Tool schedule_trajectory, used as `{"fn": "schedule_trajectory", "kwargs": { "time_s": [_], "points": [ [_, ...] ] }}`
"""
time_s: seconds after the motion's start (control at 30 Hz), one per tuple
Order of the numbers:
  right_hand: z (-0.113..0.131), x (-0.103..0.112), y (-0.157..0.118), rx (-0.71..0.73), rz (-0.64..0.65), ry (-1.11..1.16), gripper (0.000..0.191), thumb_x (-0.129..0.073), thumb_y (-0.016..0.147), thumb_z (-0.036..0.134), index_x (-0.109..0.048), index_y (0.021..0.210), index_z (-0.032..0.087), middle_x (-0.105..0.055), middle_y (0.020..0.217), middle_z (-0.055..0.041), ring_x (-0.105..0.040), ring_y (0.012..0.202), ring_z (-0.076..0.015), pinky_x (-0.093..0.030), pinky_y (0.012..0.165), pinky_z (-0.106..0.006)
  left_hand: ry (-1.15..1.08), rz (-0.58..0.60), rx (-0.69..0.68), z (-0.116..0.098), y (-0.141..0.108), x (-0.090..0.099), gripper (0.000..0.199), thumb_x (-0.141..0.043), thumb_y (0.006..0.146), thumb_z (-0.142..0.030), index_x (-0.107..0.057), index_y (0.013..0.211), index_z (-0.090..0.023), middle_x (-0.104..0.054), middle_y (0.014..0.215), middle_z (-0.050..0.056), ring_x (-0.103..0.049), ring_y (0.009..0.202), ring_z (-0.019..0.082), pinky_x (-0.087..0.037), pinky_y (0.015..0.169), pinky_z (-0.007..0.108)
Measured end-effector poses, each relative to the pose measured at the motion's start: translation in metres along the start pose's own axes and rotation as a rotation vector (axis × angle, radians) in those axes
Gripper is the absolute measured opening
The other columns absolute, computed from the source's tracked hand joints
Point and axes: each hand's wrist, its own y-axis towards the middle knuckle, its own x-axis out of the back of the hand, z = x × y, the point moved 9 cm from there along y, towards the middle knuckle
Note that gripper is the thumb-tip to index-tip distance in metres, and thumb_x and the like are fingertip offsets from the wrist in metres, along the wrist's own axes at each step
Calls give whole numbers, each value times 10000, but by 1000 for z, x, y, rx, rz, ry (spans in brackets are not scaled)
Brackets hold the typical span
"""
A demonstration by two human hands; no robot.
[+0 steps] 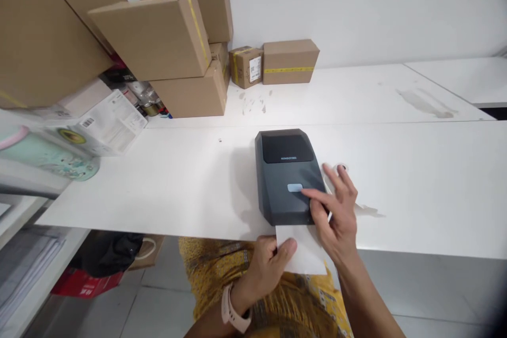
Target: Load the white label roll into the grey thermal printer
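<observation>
Currently: printer [279,202] on table [190,185]; paper [307,256] at its six o'clock, left hand [266,266] pinching it; right hand [339,216], four o'clock, spread, forefinger at button [294,188]. Seemingly feeding paper; next calls for steady grip.

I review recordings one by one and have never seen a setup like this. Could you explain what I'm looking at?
There is no robot here: a person works with two bare hands. The single picture comes from a camera worn on the person's head, looking forward and down. The left hand, with a pale pink wristband, holds a white sheet at the near end of a dark grey device. The right hand has its index finger at the light-blue button; whether it presses, I cannot tell. The device sits on a white table. Cardboard boxes are stacked at the back left, two smaller boxes stand by the wall, and a mint-green bottle is at the left.
</observation>
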Motion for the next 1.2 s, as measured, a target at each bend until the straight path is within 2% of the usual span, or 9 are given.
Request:
{"fn": "schedule_trajectory", "kwargs": {
  "time_s": [0.13, 0.27, 0.33, 0.47, 0.6, 0.87, 0.97, 1.07, 1.2],
  "points": [
    [23, -9, 0, 248, 96, -233, 340, -543, 954, 210, -684, 1238, 334, -490, 1610, 25, -294, 1571, -333, -237, 1247, -623, 192, -207, -278, -26, -10, 31, 520, -463, 1042, -487, -449, 619, -185, -399, 598, -33, -357, 574, 110, -278, 559, 274],
    [23, -12, 8, 230, 100, -353, 223, -513, 977, 268, -696, 1094, 316, -564, 1551, 45, -308, 1567, -336, -123, 1273, -617, 201, -598, -611, -54, -29, 69, 259, -473, 1040, -283, -630, 848, -205, -597, 791, 16, -573, 735, 162, -452, 675, 274],
    [23, -16, 14, 226, 127, -345, 195, -493, 989, 261, -683, 1011, 299, -595, 1521, 44, -317, 1566, -322, -116, 1275, -610, 234, -686, -713, -61, -30, 75, 162, -510, 1014, -261, -666, 1034, -225, -654, 997, 61, -635, 937, 213, -518, 822, 329],
    [21, -19, 18, 215, 163, -292, 181, -507, 975, 217, -667, 1016, 290, -649, 1459, 22, -414, 1516, -283, -163, 1279, -575, 309, -603, -694, -58, -13, 65, 429, -549, 992, -296, -548, 1418, -250, -560, 1428, 146, -548, 1334, 318, -487, 1089, 486],
    [21, -17, 16, 204, 158, -307, 196, -521, 959, 187, -674, 1028, 287, -683, 1411, 8, -484, 1460, -274, -183, 1274, -572, 346, -485, -631, -49, -6, 50, 627, -592, 970, -322, -405, 1565, -267, -388, 1631, 160, -397, 1506, 370, -426, 1186, 550],
    [25, -16, 21, 222, 199, -355, 148, -574, 968, 216, -684, 1032, 293, -695, 1398, 2, -434, 1497, -301, -93, 1276, -619, 351, -467, -634, -50, -5, 45, 714, -627, 948, -310, -335, 1600, -282, -336, 1657, 164, -366, 1533, 372, -418, 1201, 555],
    [16, -15, 18, 198, 181, -204, 172, -580, 949, 184, -677, 1051, 282, -628, 1480, -6, -408, 1516, -309, -234, 1249, -590, 317, -473, -627, -48, -4, 42, 744, -654, 938, -290, -327, 1606, -304, -309, 1682, 154, -345, 1548, 374, -417, 1205, 554],
    [-1, -12, 3, 134, 125, -19, 308, -578, 932, 204, -651, 1222, 281, -483, 1613, -20, -391, 1529, -317, -383, 1184, -540, 235, -461, -581, -38, -1, 40, 802, -667, 939, -297, -266, 1634, -313, -251, 1718, 142, -281, 1580, 375, -361, 1247, 560],
    [-37, -9, -28, -133, 13, 79, 588, -486, 976, 330, -432, 1560, 286, -356, 1693, -47, -386, 1534, -317, -415, 1174, -539, 196, -442, -537, -30, 1, 41, 826, -665, 943, -338, -238, 1649, -302, -228, 1732, 130, -241, 1596, 370, -315, 1281, 531]
  ]
}}
